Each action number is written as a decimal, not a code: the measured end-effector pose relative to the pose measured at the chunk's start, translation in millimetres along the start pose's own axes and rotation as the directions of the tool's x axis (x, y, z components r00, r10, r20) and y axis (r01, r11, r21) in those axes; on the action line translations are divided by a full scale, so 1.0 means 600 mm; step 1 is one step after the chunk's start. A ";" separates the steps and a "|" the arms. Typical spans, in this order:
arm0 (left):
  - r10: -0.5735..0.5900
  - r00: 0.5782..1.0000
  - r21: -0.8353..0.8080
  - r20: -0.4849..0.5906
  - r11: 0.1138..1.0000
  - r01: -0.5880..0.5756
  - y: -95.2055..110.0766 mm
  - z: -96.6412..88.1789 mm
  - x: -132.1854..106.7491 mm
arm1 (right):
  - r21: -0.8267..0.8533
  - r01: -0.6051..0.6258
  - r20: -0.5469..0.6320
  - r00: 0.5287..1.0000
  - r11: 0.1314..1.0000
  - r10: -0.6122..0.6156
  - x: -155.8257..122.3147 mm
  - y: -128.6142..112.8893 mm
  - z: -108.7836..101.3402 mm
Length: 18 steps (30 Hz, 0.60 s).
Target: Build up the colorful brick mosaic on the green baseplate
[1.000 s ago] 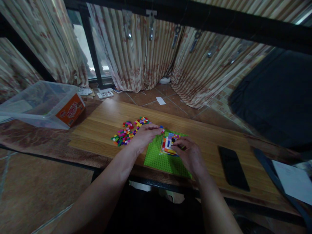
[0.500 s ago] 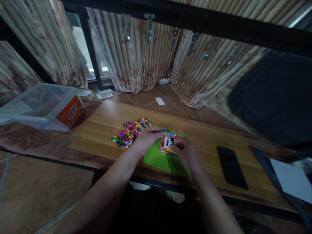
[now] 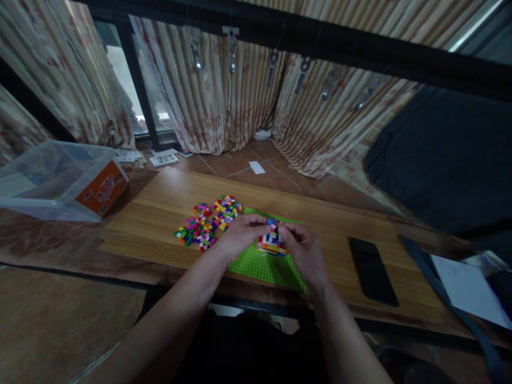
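Observation:
Several small toy bricks in mixed colours form a low, layered block [image 3: 272,248] on the green studded baseplate [image 3: 260,268]. Above its far side, my left hand [image 3: 243,234] comes in from the left, thumb and index finger closed at a small blue brick [image 3: 272,221]. My right hand [image 3: 304,252] faces it from the right with its fingers pinched. The fingertips of both hands nearly meet around tiny bricks, one of them pink [image 3: 274,227]. My fingers cover the far part of the block.
Loose coloured bricks [image 3: 200,226] lie in a pile left of the baseplate on the wooden board [image 3: 152,213]. A clear plastic box [image 3: 52,208] with an orange label stands at far left. On the right lie a black phone [image 3: 373,271] and a white sheet [image 3: 468,285].
My right hand has lifted from the top of the block and moved to my left fingertips, so both hands now meet over its far side. The camera view has shifted slightly.

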<state>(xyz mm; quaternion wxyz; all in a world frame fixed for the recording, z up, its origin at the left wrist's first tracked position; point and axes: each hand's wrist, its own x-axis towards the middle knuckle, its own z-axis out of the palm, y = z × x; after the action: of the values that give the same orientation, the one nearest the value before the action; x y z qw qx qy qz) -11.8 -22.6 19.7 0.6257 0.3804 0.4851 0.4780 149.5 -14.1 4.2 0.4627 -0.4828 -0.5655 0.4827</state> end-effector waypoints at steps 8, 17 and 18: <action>0.099 0.990 0.154 0.103 0.981 -0.114 -0.011 0.006 0.005 | 0.090 -0.042 0.015 0.999 0.995 0.041 -0.003 -0.007 0.011; 0.102 0.975 0.172 0.197 0.976 -0.137 -0.007 0.002 0.005 | 0.158 -0.068 0.046 0.997 0.985 0.062 -0.005 -0.007 -0.001; 0.091 0.976 0.166 0.197 0.978 -0.125 -0.008 0.000 0.006 | 0.139 -0.064 0.039 0.997 0.988 0.059 -0.003 -0.009 -0.006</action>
<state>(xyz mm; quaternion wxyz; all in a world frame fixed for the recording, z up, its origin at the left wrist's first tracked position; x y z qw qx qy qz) -10.7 -20.3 14.4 0.6053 0.5039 0.4430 0.4283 152.7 -16.2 9.7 0.4703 -0.4579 -0.5231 0.5436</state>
